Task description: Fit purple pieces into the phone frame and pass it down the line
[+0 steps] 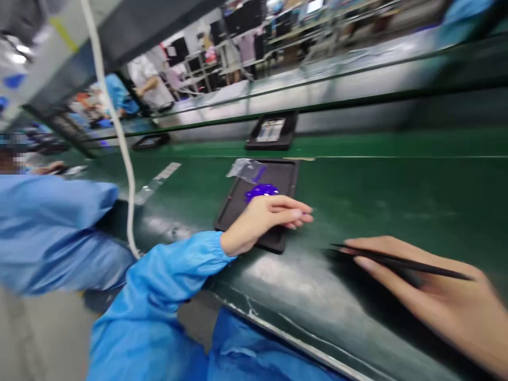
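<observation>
My left hand (273, 217) is over the near right part of a black tray (288, 182), its thumb and fingers pinched together. A hint of purple shows at the fingertips, but I cannot make out what is held. Behind that hand, a heap of small shiny purple pieces (262, 190) lies in the tray. A crumpled clear plastic bag (245, 170) rests on the tray's far left corner. To the right, my right hand (428, 296) grips slim black tweezers (397, 260), their tip pointing left toward my left hand.
The green bench (381, 201) carries another black tray (273, 132) with light-coloured parts farther back, and a third dark tray (151, 141) at far left. A white cable (119, 137) hangs down at left. A co-worker's blue sleeve (51, 211) is beside it. Clear tape (159, 180) lies nearby.
</observation>
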`<state>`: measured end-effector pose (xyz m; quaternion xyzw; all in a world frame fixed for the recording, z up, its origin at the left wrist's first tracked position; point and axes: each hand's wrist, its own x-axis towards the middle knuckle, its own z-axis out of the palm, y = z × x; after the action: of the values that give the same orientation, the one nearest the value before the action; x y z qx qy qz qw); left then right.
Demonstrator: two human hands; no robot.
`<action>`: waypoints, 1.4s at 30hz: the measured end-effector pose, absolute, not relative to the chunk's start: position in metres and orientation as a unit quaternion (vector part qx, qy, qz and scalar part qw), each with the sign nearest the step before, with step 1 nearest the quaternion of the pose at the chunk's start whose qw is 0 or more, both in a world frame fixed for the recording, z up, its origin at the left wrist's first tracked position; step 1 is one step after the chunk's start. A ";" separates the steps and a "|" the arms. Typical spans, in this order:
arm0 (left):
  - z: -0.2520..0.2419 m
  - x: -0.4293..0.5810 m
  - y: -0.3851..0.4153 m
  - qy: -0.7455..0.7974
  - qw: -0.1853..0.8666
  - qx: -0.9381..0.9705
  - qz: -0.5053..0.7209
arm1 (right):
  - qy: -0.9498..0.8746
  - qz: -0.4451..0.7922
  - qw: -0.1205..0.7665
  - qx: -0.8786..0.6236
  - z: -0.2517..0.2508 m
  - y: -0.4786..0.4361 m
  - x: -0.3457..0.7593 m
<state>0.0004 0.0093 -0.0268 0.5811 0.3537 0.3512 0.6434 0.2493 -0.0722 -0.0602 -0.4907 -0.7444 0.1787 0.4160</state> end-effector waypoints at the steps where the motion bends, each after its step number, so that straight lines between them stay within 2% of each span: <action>1: -0.028 0.000 0.011 0.365 0.647 0.566 0.357 | -0.748 0.186 0.398 -0.497 -0.054 -0.076 0.248; 6: -0.028 -0.002 0.013 0.376 0.646 0.546 0.377 | -0.751 0.180 0.391 -0.501 -0.040 -0.078 0.239; 42: -0.027 0.002 0.015 0.396 0.577 0.584 0.411 | -0.768 0.181 0.375 -0.486 -0.042 -0.076 0.245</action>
<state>0.0017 0.0146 -0.0268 0.5843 0.3964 0.4111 0.5766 0.2448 -0.0755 -0.0416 -0.4858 -0.7685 0.1807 0.3752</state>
